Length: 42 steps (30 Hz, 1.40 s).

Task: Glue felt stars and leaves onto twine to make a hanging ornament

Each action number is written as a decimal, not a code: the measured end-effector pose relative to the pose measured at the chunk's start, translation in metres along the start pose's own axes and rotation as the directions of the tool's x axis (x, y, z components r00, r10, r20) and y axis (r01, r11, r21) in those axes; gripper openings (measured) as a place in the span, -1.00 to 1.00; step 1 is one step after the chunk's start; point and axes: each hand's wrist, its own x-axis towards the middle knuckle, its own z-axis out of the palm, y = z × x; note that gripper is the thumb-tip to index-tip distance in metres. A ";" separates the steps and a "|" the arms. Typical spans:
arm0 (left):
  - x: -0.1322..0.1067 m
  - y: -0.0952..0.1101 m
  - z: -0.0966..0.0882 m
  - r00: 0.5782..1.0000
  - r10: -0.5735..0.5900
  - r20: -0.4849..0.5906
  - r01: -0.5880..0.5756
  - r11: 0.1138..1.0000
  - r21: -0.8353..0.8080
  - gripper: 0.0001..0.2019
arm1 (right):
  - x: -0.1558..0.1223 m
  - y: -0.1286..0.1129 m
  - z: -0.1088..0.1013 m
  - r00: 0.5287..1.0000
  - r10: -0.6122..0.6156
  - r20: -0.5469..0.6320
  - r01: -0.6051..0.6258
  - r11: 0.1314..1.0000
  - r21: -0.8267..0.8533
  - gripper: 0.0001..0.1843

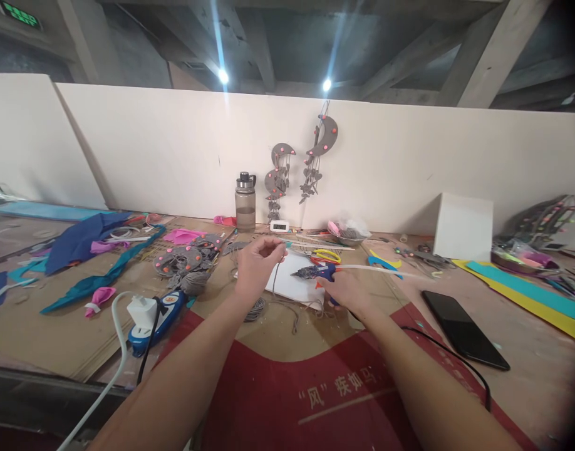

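Observation:
My left hand [260,263] is raised over the cardboard work surface, thumb and fingers pinched together. A strand of grey yarn [275,277] hangs down from the pinch. My right hand [347,291] is wrapped around a blue hot glue gun [326,270], its dark nozzle pointing left toward the yarn. A pale glue stick [374,269] sticks out of its back. Beneath both hands lies a white sheet [294,289]. Loose grey yarn [294,321] and a small coil of yarn [255,309] rest near its front edge. Yellow-handled scissors [327,255] lie just behind the gun.
On the left are a blue power strip [156,322], felt pieces [88,241] and a grey crescent ornament with pink dots [186,257]. A water bottle [245,203] and a small clock [279,226] stand behind. At right lies a phone [463,329], with a black cord [450,343] running past it.

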 end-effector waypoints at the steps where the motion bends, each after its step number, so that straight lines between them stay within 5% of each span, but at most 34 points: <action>1: -0.001 0.000 0.000 1.000 0.014 0.007 -0.014 1.000 0.016 -0.80 | 0.000 0.000 0.000 0.999 -0.034 -0.025 0.031 0.994 -0.106 -0.49; 5: -0.003 0.002 0.000 0.997 0.059 0.041 -0.062 0.993 0.097 -0.83 | -0.005 -0.001 0.003 0.977 -0.147 -0.152 0.080 0.921 -0.380 -0.54; 8: -0.004 0.002 -0.001 0.994 0.092 0.063 -0.101 0.982 0.157 -0.86 | -0.015 -0.011 0.001 0.909 -0.271 -0.317 0.154 0.925 -0.347 -0.69; 11: -0.005 0.002 -0.001 0.986 0.157 0.055 -0.165 0.960 0.224 -0.89 | -0.030 -0.029 0.000 0.828 -0.374 -0.418 0.413 0.911 0.002 -0.78; 13: -0.007 0.003 -0.001 0.970 0.233 0.065 -0.241 0.929 0.280 -0.91 | -0.041 -0.044 0.003 0.839 -0.373 -0.397 0.511 0.790 0.339 -0.78; 18: -0.014 0.005 0.004 0.904 0.388 0.179 -0.428 0.813 0.395 -0.89 | -0.053 -0.067 0.021 0.895 -0.334 -0.296 0.411 0.359 0.838 -0.66; 21: -0.018 0.005 0.007 0.895 0.389 0.217 -0.445 0.813 0.375 -0.89 | -0.051 -0.069 0.027 0.913 -0.322 -0.249 0.336 0.253 0.907 -0.65; 29: -0.024 0.005 0.014 0.963 0.246 0.113 -0.267 0.928 0.261 -0.88 | -0.047 -0.062 0.024 0.926 -0.251 -0.282 0.356 0.333 0.873 -0.76; 37: -0.027 0.011 0.017 0.969 0.207 0.133 -0.230 0.954 0.190 -0.92 | -0.050 -0.061 0.016 0.886 -0.257 -0.386 0.462 0.562 0.686 -0.80; 42: -0.028 0.012 0.017 0.980 0.161 0.113 -0.177 0.972 0.153 -0.94 | -0.051 -0.059 0.015 0.853 -0.273 -0.445 0.509 0.625 0.592 -0.80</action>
